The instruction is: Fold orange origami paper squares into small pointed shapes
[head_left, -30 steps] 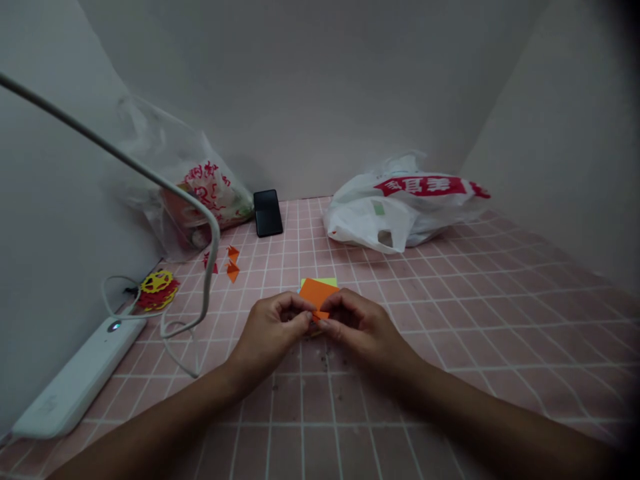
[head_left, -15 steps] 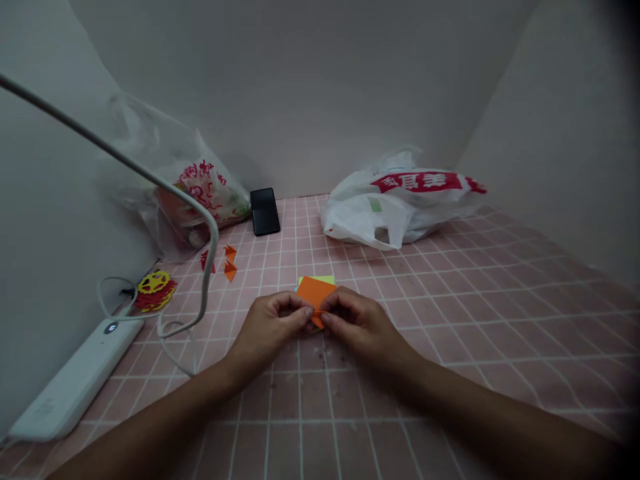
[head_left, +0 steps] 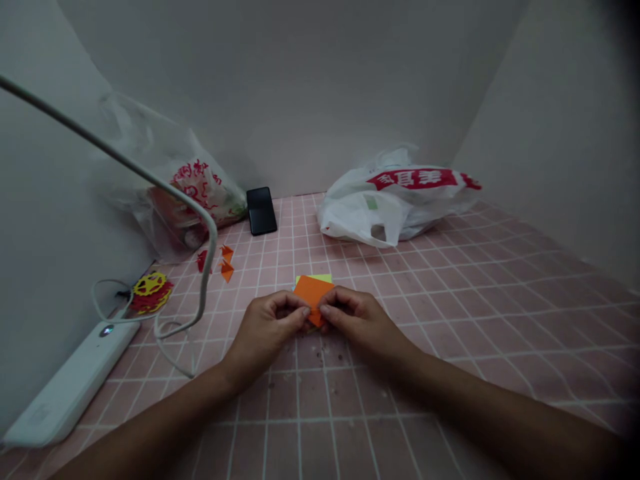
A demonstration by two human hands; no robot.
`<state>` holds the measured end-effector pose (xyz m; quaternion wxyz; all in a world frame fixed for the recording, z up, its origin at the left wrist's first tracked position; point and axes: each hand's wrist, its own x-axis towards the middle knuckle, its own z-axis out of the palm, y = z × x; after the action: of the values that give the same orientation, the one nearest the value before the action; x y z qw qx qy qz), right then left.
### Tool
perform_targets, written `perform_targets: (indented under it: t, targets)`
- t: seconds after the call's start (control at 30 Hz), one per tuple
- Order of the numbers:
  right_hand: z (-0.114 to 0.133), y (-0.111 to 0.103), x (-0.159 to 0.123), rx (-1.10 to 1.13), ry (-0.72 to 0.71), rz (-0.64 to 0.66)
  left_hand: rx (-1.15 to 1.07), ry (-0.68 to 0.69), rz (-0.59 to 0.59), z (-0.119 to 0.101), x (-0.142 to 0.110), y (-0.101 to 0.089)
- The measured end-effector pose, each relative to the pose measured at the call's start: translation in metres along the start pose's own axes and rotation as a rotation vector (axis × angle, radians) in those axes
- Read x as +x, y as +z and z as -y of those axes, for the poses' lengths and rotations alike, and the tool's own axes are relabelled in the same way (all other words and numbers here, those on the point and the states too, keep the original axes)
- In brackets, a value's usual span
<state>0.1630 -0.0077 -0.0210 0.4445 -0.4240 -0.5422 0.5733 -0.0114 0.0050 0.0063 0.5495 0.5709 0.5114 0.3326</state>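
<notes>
Orange square paper sheet (head_left: pixel 312 291) is lying on the pink tiled table (head_left: pixel 450 320), over a yellow-green sheet (head_left: pixel 315 278), so its near corner is reachable. Left hand (head_left: pixel 269 325) and right hand (head_left: pixel 356 319) are meeting there, fingertips closed, pinching that corner, wrists resting low.

Orange paper square (head_left: pixel 311 291) over a yellow-green sheet (head_left: pixel 315 278); pink worktop (head_left: pixel 450 300) gridded white; black phone (head_left: pixel 261 210); red-printed white bag (head_left: pixel 395 200).
</notes>
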Motion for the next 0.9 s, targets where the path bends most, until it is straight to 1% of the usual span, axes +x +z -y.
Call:
perform_targets:
  t: [0.1, 0.33, 0.63, 0.8, 0.9]
  targets:
    - [0.0000, 0.0003, -0.0007, -0.029, 0.009, -0.014, 0.023, 0.029, -0.001, 0.0013, 0.0002, 0.0000]
    - [0.0016, -0.0004, -0.0026, -0.136, -0.045, -0.043, 0.115, 0.055, 0.016, 0.0021, -0.0008, -0.0015]
    - [0.0041, -0.0001, -0.0026, -0.082, -0.040, -0.006, 0.147, 0.062, -0.017, 0.0039, -0.0012, 0.0008]
    - [0.0027, 0.0007, -0.0022, -0.172, -0.043, -0.035, 0.162, 0.066, -0.026, 0.0011, -0.0024, 0.0025]
    - [0.0032, 0.0009, -0.0021, -0.173, -0.025, -0.027, 0.141, 0.038, -0.021, 0.0007, -0.0024, 0.0027]
